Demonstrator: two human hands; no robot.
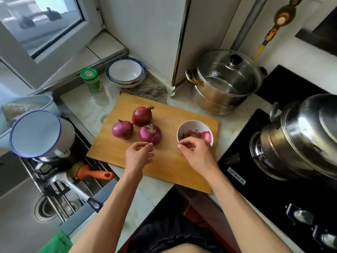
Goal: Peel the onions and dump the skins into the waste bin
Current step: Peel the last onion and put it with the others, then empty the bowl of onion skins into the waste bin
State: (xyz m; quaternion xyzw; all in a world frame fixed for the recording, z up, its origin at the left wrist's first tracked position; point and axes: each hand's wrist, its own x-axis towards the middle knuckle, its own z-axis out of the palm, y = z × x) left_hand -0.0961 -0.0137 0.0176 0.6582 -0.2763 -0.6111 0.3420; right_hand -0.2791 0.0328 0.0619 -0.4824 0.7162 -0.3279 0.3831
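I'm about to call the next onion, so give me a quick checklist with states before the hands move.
1. Onions within reach: ok, three onions lie on the cutting board; the nearest onion sits just ahead of the left hand.
2. Left hand free: cannot tell; its fingers are pinched together, perhaps on a scrap.
3. Right hand free: cannot tell, fingers curled at the bowl's rim.
4. Skins collected: ok, skins lie in the small white bowl.
5. Waste bin located: not ok, none in view.
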